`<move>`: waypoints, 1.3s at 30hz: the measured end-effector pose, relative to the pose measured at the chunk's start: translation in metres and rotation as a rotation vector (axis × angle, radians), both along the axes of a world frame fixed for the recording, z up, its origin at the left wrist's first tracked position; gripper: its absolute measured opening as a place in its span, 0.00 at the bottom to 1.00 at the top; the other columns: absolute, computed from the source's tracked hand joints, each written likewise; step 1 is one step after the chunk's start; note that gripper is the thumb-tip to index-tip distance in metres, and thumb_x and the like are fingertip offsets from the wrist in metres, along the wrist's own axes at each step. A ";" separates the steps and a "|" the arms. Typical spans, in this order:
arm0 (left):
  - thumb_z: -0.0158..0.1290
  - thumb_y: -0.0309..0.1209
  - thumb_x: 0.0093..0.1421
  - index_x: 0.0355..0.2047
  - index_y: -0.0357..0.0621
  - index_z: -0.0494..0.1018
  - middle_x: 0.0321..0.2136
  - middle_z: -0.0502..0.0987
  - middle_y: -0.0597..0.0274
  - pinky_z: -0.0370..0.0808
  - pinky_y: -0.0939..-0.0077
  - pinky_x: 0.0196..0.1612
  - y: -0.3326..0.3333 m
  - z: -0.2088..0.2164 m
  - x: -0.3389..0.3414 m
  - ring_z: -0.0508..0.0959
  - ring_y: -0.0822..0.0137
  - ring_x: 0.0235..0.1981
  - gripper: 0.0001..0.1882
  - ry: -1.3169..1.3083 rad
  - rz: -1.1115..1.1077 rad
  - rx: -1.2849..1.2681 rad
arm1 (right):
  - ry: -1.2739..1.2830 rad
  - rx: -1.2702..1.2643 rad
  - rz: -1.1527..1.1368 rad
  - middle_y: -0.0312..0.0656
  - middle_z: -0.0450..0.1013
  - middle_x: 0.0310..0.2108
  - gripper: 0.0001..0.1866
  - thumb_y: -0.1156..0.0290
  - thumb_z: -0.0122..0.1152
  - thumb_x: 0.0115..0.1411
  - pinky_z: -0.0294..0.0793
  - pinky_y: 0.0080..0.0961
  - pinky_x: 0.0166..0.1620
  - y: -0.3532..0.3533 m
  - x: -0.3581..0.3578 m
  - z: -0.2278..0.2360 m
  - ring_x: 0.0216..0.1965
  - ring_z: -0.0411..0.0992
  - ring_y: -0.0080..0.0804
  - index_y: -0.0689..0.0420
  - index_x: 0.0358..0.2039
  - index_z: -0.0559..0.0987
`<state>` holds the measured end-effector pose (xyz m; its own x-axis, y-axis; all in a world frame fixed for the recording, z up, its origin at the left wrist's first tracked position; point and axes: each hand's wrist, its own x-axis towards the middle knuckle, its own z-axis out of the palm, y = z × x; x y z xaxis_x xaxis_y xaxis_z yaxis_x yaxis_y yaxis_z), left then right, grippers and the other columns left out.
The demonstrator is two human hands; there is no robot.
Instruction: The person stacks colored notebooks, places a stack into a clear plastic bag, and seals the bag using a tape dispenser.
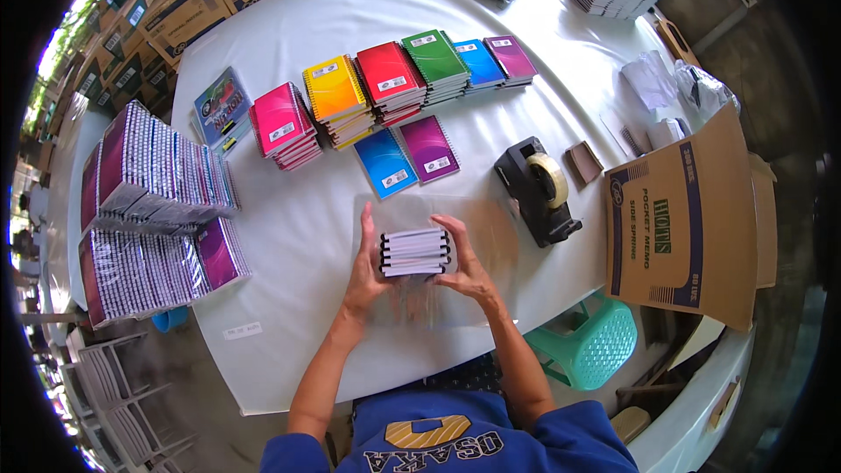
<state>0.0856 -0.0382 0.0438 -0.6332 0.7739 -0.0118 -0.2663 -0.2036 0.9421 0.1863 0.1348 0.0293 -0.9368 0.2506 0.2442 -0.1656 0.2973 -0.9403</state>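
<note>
Between my two palms stands a small stack of spiral notebooks, its white page edges and dark bindings facing up. My left hand presses its left side, fingers pointing away from me. The opposite side is gripped by my right hand, thumb at the near corner. Under them lies a clear plastic sheet or bag on the white-covered table. Just beyond my hands, a blue notebook and a purple notebook lie side by side. A black tape dispenser with a roll sits right of my right hand.
Farther off stand notebook piles: pink, yellow, red, green, blue and purple. Wrapped notebook bundles rise at left. An open cardboard box and green stool are at right.
</note>
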 end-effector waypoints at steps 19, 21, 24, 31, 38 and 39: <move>0.67 0.14 0.40 0.66 0.52 0.55 0.61 0.65 0.62 0.63 0.70 0.64 -0.017 -0.008 -0.028 0.69 0.67 0.59 0.53 0.100 -0.110 -0.300 | -0.203 -0.016 0.007 0.46 0.62 0.55 0.51 0.78 0.78 0.37 0.64 0.37 0.59 -0.003 0.000 0.012 0.57 0.63 0.42 0.51 0.59 0.55; 0.65 0.13 0.41 0.66 0.53 0.55 0.61 0.64 0.62 0.63 0.70 0.63 -0.013 -0.003 -0.024 0.68 0.66 0.59 0.53 0.096 -0.092 -0.262 | 0.001 0.048 -0.068 0.47 0.59 0.61 0.56 0.77 0.78 0.37 0.61 0.39 0.62 -0.005 0.003 0.020 0.61 0.60 0.44 0.49 0.63 0.52; 0.60 0.10 0.44 0.66 0.55 0.55 0.63 0.62 0.62 0.65 0.69 0.63 -0.005 0.010 -0.012 0.67 0.65 0.60 0.51 0.036 -0.044 -0.232 | 0.040 0.145 -0.089 0.49 0.56 0.64 0.58 0.75 0.77 0.38 0.58 0.42 0.64 -0.012 0.001 0.011 0.65 0.55 0.46 0.49 0.66 0.49; 0.54 0.06 0.47 0.66 0.57 0.55 0.63 0.60 0.62 0.68 0.68 0.61 -0.003 0.021 -0.010 0.66 0.64 0.61 0.48 -0.078 -0.019 -0.277 | -0.045 0.695 -0.161 0.48 0.49 0.67 0.62 0.75 0.77 0.37 0.54 0.44 0.66 -0.010 0.013 0.045 0.67 0.50 0.46 0.47 0.68 0.47; 0.54 0.07 0.49 0.66 0.57 0.55 0.62 0.62 0.60 0.71 0.71 0.58 -0.009 0.006 -0.011 0.69 0.64 0.58 0.46 0.032 -0.006 -0.244 | -0.086 0.167 -0.094 0.47 0.49 0.67 0.60 0.77 0.77 0.37 0.55 0.41 0.66 0.000 0.008 0.034 0.65 0.55 0.43 0.50 0.67 0.47; 0.54 0.08 0.49 0.66 0.56 0.55 0.62 0.63 0.60 0.72 0.71 0.58 -0.009 0.001 -0.009 0.69 0.65 0.57 0.46 0.046 0.024 -0.241 | -0.129 0.219 -0.118 0.47 0.53 0.66 0.58 0.78 0.76 0.38 0.58 0.39 0.64 -0.002 0.007 0.030 0.63 0.58 0.44 0.51 0.66 0.50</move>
